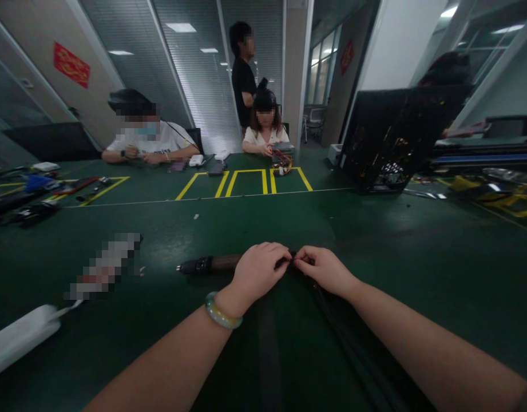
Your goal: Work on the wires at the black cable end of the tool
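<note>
My left hand (261, 274) and my right hand (323, 270) meet on the green mat (417, 240), their fingertips pinching a black cable (294, 258). The cable's bundled strands (353, 343) run from my right hand toward the bottom of the view. A dark cylindrical tool with a brown grip (209, 264) lies just left of my left hand, its end hidden behind that hand. A flat black strap (267, 355) lies under my forearms. A jade-like bangle (222, 311) circles my left wrist.
A pixelated object (104, 266) and a white power strip (18, 340) lie to the left. Yellow tape outlines (241, 183) mark the mat's far part. Two seated people and a standing person are across the table, and a black open chassis (392, 140) stands at right.
</note>
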The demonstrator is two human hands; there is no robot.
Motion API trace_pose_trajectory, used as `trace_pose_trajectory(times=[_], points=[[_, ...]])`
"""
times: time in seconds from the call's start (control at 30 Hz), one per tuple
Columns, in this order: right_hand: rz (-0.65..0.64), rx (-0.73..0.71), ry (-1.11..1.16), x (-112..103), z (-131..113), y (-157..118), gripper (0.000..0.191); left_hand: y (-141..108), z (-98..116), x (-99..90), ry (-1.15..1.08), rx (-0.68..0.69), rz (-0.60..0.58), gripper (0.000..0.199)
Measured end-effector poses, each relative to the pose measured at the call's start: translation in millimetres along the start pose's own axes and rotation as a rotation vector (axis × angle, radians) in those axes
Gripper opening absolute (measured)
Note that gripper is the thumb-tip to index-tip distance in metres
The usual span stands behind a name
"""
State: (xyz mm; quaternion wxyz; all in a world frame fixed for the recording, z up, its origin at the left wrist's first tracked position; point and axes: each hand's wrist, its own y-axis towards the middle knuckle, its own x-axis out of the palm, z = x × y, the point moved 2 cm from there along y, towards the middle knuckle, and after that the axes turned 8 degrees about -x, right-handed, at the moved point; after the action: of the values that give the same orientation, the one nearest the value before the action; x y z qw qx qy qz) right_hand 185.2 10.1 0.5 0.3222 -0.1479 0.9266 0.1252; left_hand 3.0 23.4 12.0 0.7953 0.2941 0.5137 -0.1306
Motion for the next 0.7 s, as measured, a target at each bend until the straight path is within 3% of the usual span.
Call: trace_pose_trajectory(times=[0.17,0.7], points=[[0.015,-0.007,0.008,1.8,1.6,-0.2,0.018,-0.9,-0.5,0.8,0.02,-0.035,0.008,0.02],[-0.019,-0.011,-0.011,1.4,2.4,-1.0,0.018,-0.9,-0.6,0.1,0.023,0.009,-0.001,0.013]])
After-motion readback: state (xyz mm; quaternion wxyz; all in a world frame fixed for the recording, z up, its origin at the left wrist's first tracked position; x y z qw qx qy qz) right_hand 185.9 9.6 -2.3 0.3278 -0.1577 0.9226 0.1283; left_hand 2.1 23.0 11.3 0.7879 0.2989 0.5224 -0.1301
